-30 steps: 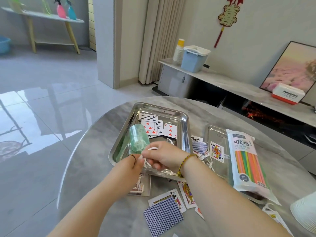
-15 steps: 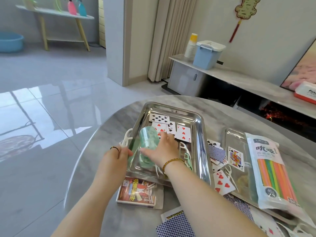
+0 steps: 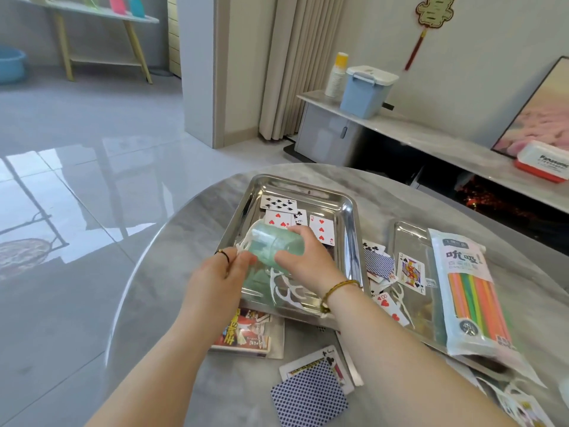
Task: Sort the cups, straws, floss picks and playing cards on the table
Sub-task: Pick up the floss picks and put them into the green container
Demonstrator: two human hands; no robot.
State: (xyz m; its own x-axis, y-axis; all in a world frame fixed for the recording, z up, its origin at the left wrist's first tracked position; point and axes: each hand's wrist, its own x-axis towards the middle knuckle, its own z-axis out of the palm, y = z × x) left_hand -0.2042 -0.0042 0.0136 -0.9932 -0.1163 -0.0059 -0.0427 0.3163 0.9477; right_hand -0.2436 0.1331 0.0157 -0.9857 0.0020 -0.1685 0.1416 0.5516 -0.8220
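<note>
Green translucent plastic cup [image 3: 274, 246] lies on its side above a stainless-steel tray [image 3: 351, 217], gripped by the right hand [image 3: 308, 263] with fingers curled over its wall. The left hand [image 3: 220, 274] pinches a white floss pick [image 3: 242, 246] at the cup's left end, though blur hides the exact hold. More loose floss picks [image 3: 286, 292] lie at the near end of the steel tray, and face-up playing cards [image 3: 278, 204] sit at its far end. On the grey marble counter [image 3: 184, 241], scattered cards [image 3: 378, 261] lie between the steel tray and a clear plastic tray [image 3: 406, 238] to its right. A bagged pack of coloured straws [image 3: 471, 291] rests on that second tray. A printed card box [image 3: 246, 331] lies just beside the steel tray's near edge, and a blue-backed card [image 3: 308, 399] lies nearer still.
</note>
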